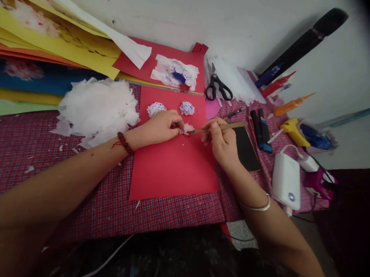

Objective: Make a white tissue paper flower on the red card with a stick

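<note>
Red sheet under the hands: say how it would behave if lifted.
The red sheet looks thin, so it would probably feel light and bend. Two crumpled paper balls on it might slide if unstuck; their rounded shape suggests some rolling.

Red sheet (174,171) is smooth matt ppr, puffs (187,108) rough crumpled ppr, pwr bank (285,177) smooth plastic.

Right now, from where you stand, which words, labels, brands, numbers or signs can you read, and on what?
No text is readable.
White rectangular plastic device: its round bluish mark is too small to read.
Yellow paper sheet: its dark marks are too blurred to tell whether they are writing.
</note>
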### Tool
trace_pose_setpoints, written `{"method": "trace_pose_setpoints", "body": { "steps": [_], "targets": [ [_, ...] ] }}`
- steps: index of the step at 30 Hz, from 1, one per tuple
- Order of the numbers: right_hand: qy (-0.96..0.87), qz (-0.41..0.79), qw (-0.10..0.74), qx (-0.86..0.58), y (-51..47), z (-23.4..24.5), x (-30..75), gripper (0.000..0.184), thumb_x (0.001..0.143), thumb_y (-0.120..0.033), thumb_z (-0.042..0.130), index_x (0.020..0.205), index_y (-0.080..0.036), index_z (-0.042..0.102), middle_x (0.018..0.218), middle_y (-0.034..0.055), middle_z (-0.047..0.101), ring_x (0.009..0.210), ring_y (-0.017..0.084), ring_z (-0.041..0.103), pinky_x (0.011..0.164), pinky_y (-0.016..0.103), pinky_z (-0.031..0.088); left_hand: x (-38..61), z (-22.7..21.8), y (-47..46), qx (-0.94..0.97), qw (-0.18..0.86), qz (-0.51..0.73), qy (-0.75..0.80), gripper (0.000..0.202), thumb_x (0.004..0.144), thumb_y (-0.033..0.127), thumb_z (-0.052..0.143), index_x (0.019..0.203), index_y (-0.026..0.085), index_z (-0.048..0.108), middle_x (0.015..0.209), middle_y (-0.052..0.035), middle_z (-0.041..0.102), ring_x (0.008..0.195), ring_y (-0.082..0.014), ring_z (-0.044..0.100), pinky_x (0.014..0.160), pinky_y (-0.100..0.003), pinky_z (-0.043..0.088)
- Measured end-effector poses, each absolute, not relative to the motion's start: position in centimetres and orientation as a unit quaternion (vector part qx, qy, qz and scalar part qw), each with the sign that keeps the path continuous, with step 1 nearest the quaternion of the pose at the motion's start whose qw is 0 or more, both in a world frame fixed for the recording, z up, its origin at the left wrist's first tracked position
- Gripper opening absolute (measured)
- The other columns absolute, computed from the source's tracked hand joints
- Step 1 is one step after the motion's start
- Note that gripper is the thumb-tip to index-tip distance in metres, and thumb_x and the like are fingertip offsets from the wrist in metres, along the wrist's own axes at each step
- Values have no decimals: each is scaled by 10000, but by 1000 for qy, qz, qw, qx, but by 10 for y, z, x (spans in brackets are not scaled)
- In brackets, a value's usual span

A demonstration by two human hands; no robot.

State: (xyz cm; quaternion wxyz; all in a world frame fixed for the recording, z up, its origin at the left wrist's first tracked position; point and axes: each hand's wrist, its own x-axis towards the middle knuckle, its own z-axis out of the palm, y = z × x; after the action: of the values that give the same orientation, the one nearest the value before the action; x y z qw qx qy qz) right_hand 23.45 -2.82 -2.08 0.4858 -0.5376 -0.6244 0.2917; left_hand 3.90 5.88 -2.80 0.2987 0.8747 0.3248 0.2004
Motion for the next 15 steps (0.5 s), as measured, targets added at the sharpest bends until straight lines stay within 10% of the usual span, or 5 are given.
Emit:
{"method": "trace_pose_setpoints", "body": {
  "steps": [15],
  "targets": [
    [-607,312,485,-547,-20,-27,234,389,962,-539,429,825,-206,576,611,-22,589,457,85,511,458,241,400,43,-30,57,885,271,189,329,218,795,129,540,880,147,740,863,-57,650,769,-151,577,708,-280,431]
  ]
}}
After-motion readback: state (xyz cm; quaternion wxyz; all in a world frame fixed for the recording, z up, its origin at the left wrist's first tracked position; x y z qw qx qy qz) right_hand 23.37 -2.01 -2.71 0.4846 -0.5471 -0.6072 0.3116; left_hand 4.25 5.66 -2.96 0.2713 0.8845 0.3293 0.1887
